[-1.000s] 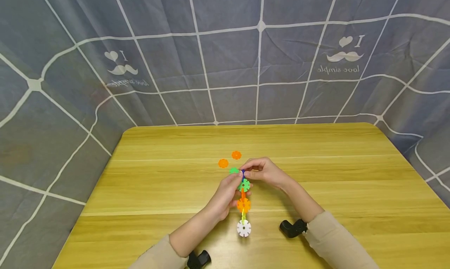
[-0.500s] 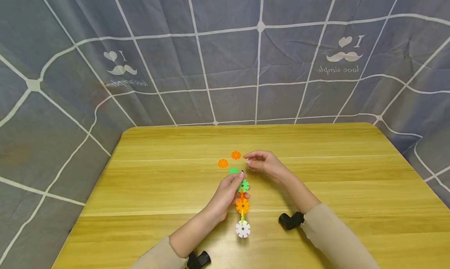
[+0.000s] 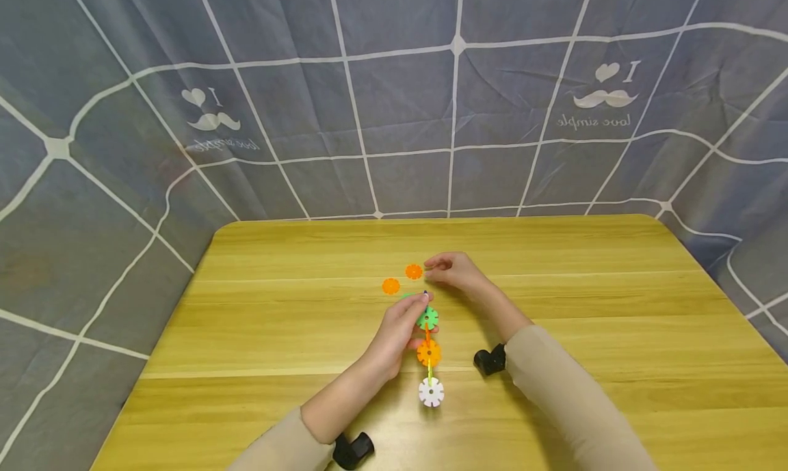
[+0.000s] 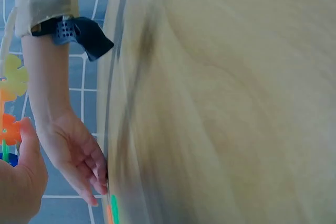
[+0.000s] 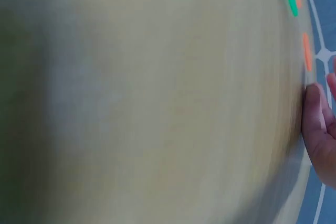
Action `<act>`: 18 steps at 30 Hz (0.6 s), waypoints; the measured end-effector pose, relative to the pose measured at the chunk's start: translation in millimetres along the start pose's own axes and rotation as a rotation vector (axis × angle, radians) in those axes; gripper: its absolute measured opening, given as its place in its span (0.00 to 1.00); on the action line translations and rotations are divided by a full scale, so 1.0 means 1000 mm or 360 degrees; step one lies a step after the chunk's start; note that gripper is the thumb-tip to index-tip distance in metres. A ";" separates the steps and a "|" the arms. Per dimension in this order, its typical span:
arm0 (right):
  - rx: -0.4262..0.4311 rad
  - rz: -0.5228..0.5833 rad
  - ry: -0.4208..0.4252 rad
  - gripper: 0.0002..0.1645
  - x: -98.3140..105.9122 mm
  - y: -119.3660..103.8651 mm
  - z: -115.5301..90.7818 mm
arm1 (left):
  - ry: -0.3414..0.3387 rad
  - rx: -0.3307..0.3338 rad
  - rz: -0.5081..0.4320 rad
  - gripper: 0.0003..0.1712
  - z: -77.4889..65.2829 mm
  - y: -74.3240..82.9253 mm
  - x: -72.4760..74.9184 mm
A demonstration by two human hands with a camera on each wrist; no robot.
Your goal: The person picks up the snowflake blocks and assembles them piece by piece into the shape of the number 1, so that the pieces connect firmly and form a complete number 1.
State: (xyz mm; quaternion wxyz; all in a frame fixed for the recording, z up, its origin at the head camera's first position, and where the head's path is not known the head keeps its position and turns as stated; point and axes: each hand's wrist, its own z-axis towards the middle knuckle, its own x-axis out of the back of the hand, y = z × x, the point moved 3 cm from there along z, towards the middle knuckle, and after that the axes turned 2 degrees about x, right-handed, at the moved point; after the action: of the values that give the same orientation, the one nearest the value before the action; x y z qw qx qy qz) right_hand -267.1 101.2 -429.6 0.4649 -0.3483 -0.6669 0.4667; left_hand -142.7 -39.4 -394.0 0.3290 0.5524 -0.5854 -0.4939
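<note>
- Since the earlier frames, the right hand [image 3: 454,271] has left the blue end of the chain of white, yellow, orange, green and blue notched plastic discs [image 3: 429,353] and moved beyond it.
- The chain points toward the person, white disc nearest; the blue disc [image 3: 425,293] shows only as a sliver, and the left wrist view cuts the chain off.
- The left hand [image 3: 394,331] pinches the chain's far end, covering part of the green disc.
- The right hand's fingers are loosely bent, with nothing visible in them; its own wrist view crops it.
- Beyond the chain lie two flat orange notched discs [image 3: 414,271] and a green one [image 3: 407,296], mostly hidden behind the left hand.
- Under the chain is a yellow wood-grain table [image 3: 277,307], blurred in both wrist views.
</note>
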 end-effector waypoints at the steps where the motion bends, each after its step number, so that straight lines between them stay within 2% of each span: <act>1: 0.0005 -0.0046 0.0010 0.18 -0.001 0.000 0.003 | 0.0000 0.0003 -0.0018 0.27 0.000 0.001 0.000; 6: 0.0009 -0.0305 0.0063 0.19 -0.009 -0.004 0.015 | 0.0009 0.0036 -0.0096 0.26 0.001 0.003 0.000; 13: 0.0042 -0.0779 0.0068 0.20 -0.022 -0.011 0.021 | 0.0007 0.0038 -0.0124 0.25 0.000 0.003 0.003; 15: 0.0039 -0.0850 0.0072 0.20 -0.024 -0.012 0.022 | 0.0002 0.0034 -0.0114 0.25 0.001 0.003 0.004; 18: 0.0010 -0.0850 0.0069 0.20 -0.025 -0.014 0.024 | -0.0008 0.0024 -0.0081 0.27 0.002 0.003 0.005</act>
State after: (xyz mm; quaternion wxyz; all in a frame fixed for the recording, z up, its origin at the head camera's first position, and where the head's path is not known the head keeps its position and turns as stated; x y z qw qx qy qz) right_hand -281.7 67.3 -426.8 0.5867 -0.1685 -0.7237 0.3219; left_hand -146.2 -44.7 -392.4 0.3107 0.5683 -0.5756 -0.4991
